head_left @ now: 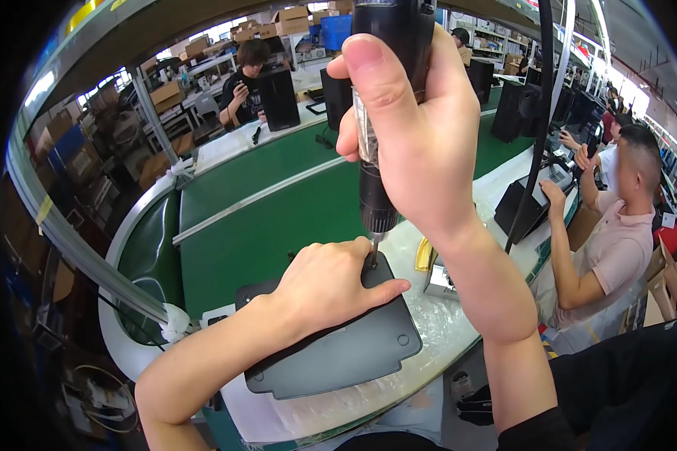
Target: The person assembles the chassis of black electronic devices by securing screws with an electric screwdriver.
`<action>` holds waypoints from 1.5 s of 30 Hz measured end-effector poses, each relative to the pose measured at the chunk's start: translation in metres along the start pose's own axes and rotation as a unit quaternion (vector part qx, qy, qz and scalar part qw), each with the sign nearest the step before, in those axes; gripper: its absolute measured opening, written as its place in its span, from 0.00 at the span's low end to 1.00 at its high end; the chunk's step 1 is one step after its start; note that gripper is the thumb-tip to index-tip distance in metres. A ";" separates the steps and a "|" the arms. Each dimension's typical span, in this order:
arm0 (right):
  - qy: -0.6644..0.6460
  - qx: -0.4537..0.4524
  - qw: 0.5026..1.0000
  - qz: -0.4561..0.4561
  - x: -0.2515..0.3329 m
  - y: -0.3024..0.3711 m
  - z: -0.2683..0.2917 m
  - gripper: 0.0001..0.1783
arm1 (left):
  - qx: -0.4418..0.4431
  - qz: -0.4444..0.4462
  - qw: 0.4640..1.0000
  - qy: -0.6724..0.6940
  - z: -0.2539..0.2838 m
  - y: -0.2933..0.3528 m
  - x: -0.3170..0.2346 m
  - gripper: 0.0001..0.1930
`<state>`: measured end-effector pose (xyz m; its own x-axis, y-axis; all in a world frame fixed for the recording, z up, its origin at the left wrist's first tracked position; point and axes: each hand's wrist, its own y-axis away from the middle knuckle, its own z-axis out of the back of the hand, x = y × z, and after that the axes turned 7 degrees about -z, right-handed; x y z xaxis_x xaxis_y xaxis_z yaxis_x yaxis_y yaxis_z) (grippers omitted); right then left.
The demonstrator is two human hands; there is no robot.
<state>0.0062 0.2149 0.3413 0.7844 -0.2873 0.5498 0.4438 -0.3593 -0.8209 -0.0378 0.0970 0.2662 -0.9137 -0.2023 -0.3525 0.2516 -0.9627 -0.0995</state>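
A black panel with rounded corners and round recesses lies on the near worktop. My left hand is closed over its far part, the thumb stretched across the surface and the other fingers bent, partly hidden. My right hand is wrapped around a black electric screwdriver, held upright. The tip of its thin bit stands at a round recess in the panel's far right corner, close to my left index finger. Whether a screw sits there is too small to tell.
A green conveyor belt runs beyond the worktop. A yellow item and a metallic part lie right of the panel. A black cable hangs at right. Co-workers are across and at right, among black boxes.
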 end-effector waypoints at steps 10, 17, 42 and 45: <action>-0.025 0.009 0.999 0.021 -0.006 0.006 -0.006 0.22 | -0.006 0.007 1.000 -0.002 0.001 0.003 -0.002 0.33; 0.078 -0.143 0.984 0.076 0.023 0.008 0.068 0.20 | 0.040 -0.043 0.998 0.015 0.027 0.034 0.025 0.31; 0.461 -0.208 0.862 -0.048 -0.112 0.225 0.228 0.35 | -0.259 0.278 0.915 0.133 -0.068 0.050 0.053 0.34; 0.358 -0.260 0.895 -0.065 -0.097 0.214 0.219 0.33 | -0.112 0.259 0.958 -0.045 -0.085 0.034 0.066 0.31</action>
<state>0.1198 0.3600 0.0786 0.1804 -0.6408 0.7462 0.1029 -0.7422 -0.6623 -0.0620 0.0659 0.1603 -0.6685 -0.6672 -0.3286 0.7321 -0.6681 -0.1328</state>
